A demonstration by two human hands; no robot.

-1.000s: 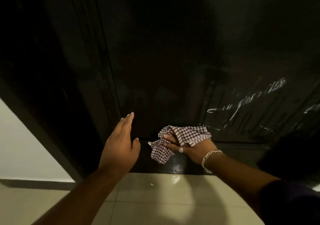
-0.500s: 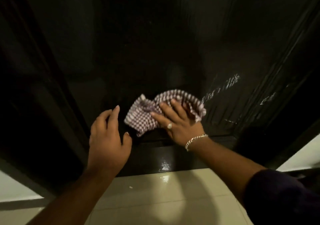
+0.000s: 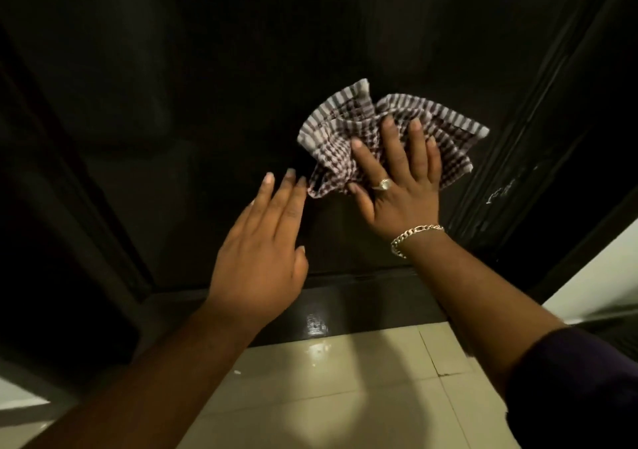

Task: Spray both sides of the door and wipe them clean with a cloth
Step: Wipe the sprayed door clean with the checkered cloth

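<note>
A dark, glossy door (image 3: 207, 86) fills most of the view. My right hand (image 3: 400, 186), with a ring and a chain bracelet, presses a crumpled checked cloth (image 3: 331, 137) flat against the lower door panel, fingers spread and straight. My left hand (image 3: 262, 251) lies with straight fingers against the door just left of and below the cloth, its fingertips near the cloth's lower corner. White streaks (image 3: 500, 191) show on the door's right moulding. No spray bottle is in view.
Pale floor tiles (image 3: 328, 397) with a wet shine lie below the door's bottom rail (image 3: 345, 314). Light walls show at the lower left (image 3: 17, 400) and right (image 3: 604, 269) beside the dark door frame.
My right hand has slid the cloth up the door panel from near the bottom rail. My left hand has followed upward and its fingers have straightened against the door.
</note>
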